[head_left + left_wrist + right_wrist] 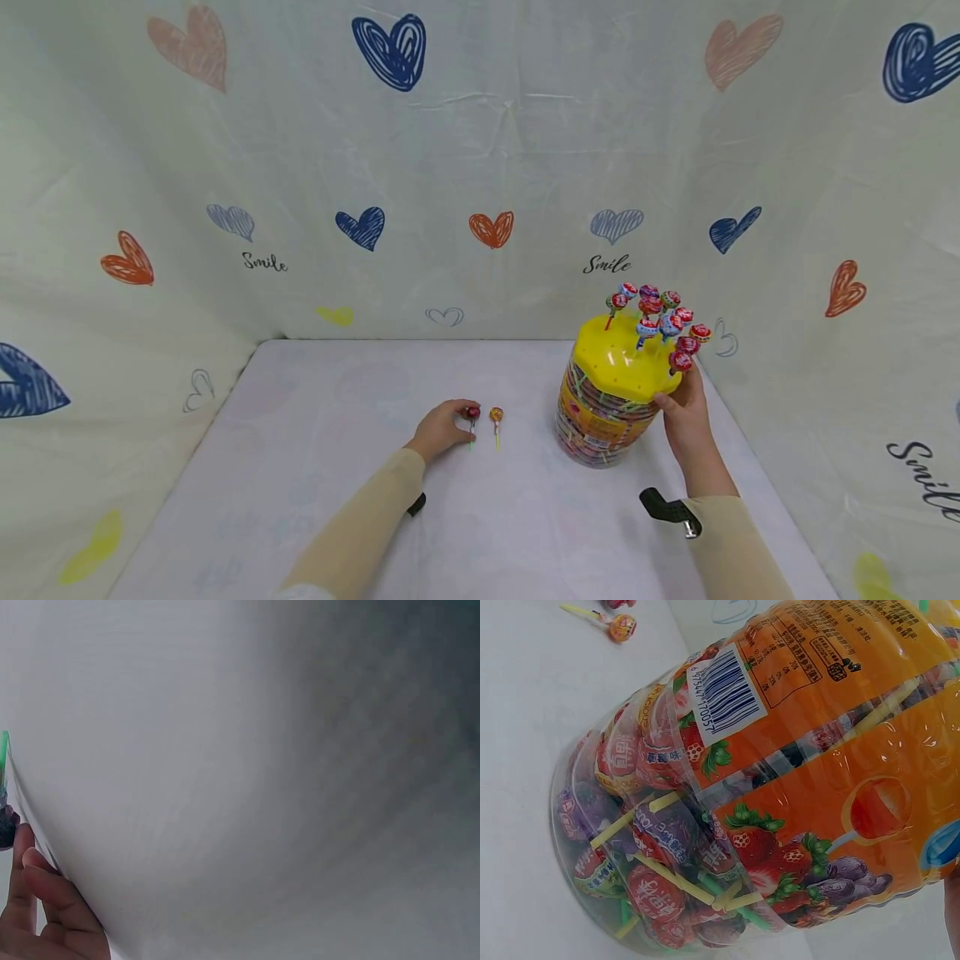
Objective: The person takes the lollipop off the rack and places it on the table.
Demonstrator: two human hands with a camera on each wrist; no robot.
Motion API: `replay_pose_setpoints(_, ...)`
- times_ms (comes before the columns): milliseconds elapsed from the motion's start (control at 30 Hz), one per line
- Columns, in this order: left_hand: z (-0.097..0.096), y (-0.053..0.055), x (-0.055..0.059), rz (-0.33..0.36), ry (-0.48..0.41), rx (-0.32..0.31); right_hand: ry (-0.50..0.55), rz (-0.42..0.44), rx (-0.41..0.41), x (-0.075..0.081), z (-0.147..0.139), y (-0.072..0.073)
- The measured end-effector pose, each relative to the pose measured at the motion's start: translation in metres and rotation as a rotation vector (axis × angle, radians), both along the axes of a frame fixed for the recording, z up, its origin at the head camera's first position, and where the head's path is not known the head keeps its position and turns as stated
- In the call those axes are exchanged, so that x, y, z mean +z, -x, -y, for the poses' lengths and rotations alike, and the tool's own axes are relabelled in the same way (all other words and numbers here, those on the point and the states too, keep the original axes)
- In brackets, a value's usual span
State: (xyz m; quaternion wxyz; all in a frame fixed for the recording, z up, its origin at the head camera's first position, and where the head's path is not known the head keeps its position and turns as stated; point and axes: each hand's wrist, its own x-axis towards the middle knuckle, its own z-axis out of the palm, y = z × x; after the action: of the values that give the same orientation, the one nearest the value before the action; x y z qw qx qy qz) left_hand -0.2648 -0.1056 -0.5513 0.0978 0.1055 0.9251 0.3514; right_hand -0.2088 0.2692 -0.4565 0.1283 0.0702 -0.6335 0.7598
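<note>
My left hand [441, 429] is at a lollipop [472, 414] with a dark red wrapper and a green stick, fingertips at its head and thumb at its stick. In the left wrist view, fingers [24, 862] touch the dark head of that lollipop [7, 825] at the left edge. My right hand [686, 417] grips a clear jar [600, 417] by its upper right side, thumb near the rim of the yellow lid [618, 362]. The jar leans toward the right. Several wrapped lollipops [649, 305] stand upright in the lid, and many more show inside through the wall.
A second lollipop [497, 415], orange-wrapped with a yellow stick, lies on the white table [337, 500] just right of the left hand. A white cloth [450, 150] printed with hearts hangs behind the table and along both sides.
</note>
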Motion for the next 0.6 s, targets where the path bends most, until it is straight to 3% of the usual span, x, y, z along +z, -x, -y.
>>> replay_pose_setpoints(267, 0.0002, 0.0039, -0.0033, -0.005, 0.021, -0.003, 0.009, -0.002, -0.001, -0.0005, 0.0003, 0.0)
replay_pose_setpoints(600, 0.0036, 0.003, -0.0011, 0.025, -0.032, 0.013, 0.009, -0.003, -0.001, -0.0032, -0.0012, 0.001)
